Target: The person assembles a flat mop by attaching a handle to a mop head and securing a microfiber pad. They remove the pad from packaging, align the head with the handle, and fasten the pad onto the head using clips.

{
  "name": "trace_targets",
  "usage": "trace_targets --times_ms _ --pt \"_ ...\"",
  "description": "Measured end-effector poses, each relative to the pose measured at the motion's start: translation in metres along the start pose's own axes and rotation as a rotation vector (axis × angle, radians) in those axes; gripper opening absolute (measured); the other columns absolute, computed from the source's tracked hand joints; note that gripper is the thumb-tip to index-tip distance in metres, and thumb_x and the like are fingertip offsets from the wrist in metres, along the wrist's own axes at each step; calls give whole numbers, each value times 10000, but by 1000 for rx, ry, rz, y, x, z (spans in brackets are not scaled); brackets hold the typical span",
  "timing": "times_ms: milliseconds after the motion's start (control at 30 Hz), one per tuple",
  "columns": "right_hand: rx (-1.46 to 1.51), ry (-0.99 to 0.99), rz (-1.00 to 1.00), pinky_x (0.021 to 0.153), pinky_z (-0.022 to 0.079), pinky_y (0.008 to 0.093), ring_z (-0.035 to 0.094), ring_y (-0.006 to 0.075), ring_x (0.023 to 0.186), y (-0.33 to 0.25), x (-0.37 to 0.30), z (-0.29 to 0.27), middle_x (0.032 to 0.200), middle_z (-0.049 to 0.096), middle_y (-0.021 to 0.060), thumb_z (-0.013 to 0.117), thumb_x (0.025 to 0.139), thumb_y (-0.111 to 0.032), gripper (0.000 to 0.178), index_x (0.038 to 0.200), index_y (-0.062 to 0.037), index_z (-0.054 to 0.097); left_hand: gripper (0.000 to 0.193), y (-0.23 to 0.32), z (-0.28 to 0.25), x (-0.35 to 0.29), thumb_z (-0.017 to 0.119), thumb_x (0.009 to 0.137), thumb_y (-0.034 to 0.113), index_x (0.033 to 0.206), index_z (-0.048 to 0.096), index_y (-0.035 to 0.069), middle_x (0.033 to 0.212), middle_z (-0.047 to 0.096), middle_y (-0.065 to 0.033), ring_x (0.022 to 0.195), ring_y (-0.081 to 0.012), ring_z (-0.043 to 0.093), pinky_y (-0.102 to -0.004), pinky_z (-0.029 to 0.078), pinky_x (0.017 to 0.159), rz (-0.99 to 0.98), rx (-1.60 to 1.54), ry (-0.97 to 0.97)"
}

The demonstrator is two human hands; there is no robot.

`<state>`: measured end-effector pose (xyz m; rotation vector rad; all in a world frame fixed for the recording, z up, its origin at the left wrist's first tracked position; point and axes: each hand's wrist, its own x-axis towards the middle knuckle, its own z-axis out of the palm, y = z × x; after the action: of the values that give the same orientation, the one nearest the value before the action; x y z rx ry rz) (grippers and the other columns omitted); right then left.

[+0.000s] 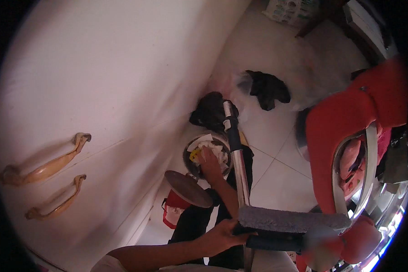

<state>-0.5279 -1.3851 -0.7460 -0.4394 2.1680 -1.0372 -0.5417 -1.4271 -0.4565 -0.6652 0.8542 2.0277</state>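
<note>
My left hand [222,238] is closed around the black end piece of a long-handled cleaning tool. The tool's fluffy grey pad [294,219] lies sideways close to me, and its metal pole [242,172] points away across the bin's right side. My right hand [208,163] reaches into a round bin [187,158], its fingers stretched and apart on the rubbish. Crumpled white paper [221,156] and a yellow scrap [194,155] lie around the fingers. Beside my forearm, the bin's round lid [186,187] stands tilted back. The fingertips are partly hidden among the paper.
Black plastic bags [211,111] [269,88] lie on the tiled floor [281,177] beyond the bin. At the left is a white wall or panel [109,68] with two curved handles [54,167]. A red chair [333,122] stands at the right. A red-and-white packet [172,213] sits below the lid.
</note>
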Motion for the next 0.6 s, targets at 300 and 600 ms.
trace_targets --times_ms 300,600 --pt "4 -12 23 896 420 367 509 303 1057 0 -19 -2 1124 526 164 600 764 -145 464 1193 -25 467 169 -21 19 2 565 856 70 1020 593 39 1039 565 -126 1003 -277 530 -338 394 921 51 67 3" --pt "-32 43 56 890 426 366 518 293 1047 19 14 10 1119 534 157 592 786 -158 433 1180 -18 480 248 -8 -8 -1 502 895 96 1141 508 56 1144 536 -135 1030 -278 520 -368 393 924 24 289 78"
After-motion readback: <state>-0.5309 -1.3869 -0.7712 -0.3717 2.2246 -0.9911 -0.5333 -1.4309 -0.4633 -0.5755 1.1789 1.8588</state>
